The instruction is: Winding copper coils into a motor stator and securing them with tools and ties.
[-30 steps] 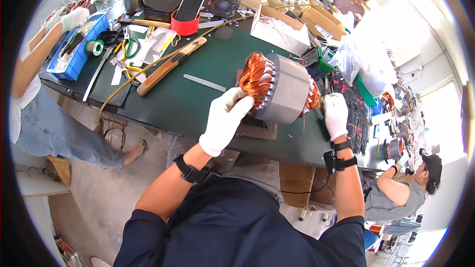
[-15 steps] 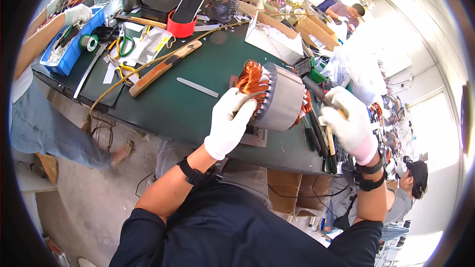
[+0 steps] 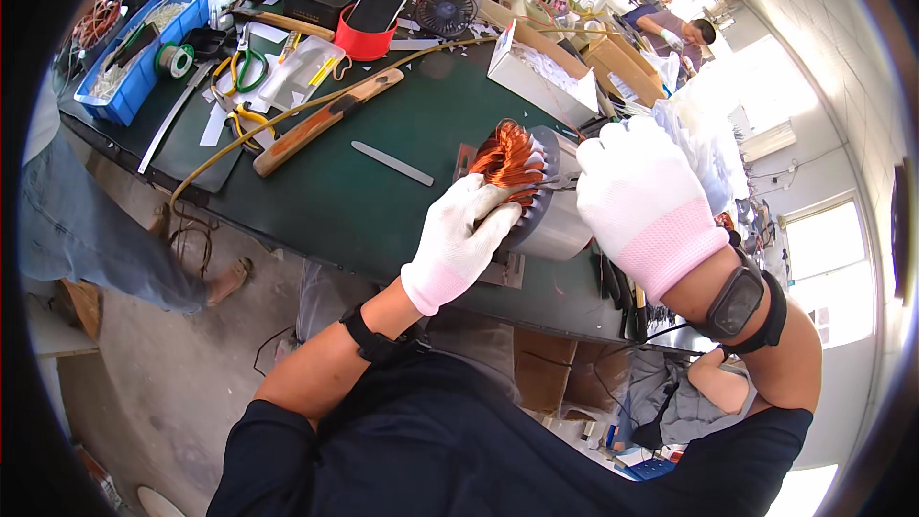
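A motor stator [image 3: 555,228] lies on its side on the green tabletop, a grey metal cylinder with copper windings [image 3: 507,158] bulging from its left end. White slot liners ring that end. My left hand [image 3: 461,237], in a white glove, is closed on the lower part of the windings. My gloved right hand [image 3: 643,193] is a fist over the stator's right side and hides much of it. From that fist a narrow metal tool tip [image 3: 559,182] reaches to the slot edge beside the windings; the tool's handle is hidden in the glove.
A flat grey strip [image 3: 392,163] and a wooden-handled tool [image 3: 325,123] lie left of the stator. Farther off are a phone [image 3: 381,2] on a red holder, a small fan [image 3: 446,8], a white box [image 3: 542,75] and a blue bin [image 3: 124,101]. People are nearby.
My right hand has moved left and up from beside the stator, bringing the tool tip to the slot edge. My left hand still grips the windings. The view has shifted slightly.
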Motion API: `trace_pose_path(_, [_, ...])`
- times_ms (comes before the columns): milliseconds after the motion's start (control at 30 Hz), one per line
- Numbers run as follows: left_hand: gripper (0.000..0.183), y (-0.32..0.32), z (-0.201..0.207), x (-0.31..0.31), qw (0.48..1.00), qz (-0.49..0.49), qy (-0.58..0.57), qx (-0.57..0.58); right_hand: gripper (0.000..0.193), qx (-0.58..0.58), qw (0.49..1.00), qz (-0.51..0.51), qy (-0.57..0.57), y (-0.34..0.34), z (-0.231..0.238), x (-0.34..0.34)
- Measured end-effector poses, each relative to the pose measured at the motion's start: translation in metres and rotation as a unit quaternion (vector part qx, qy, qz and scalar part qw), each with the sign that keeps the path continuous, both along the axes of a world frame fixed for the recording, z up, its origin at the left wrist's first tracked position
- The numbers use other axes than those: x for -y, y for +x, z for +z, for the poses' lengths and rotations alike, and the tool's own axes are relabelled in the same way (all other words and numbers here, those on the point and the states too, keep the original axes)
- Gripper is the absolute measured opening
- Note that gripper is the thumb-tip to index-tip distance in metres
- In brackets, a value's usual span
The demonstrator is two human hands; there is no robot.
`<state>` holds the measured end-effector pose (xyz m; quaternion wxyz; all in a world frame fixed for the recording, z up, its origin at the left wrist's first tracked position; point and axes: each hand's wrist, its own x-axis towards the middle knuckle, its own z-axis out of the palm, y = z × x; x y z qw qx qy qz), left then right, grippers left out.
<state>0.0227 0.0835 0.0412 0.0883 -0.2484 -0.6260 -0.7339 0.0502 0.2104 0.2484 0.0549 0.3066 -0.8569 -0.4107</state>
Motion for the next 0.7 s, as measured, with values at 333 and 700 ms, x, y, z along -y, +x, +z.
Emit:
trace_pose_path(333, [0.037,-0.007,-0.013,0.002,0.950,-0.209,0.149,0.178,0.028,0.072,0.989,0.033,-0.123,-0.011,0.002,-0.030])
trace_pose_path(700, [0.032,-0.002,0.011,0.005,0.901,-0.195,0.250,0.295,0.026,-0.042,0.964,0.011,-0.261,0.005,-0.036,-0.043])
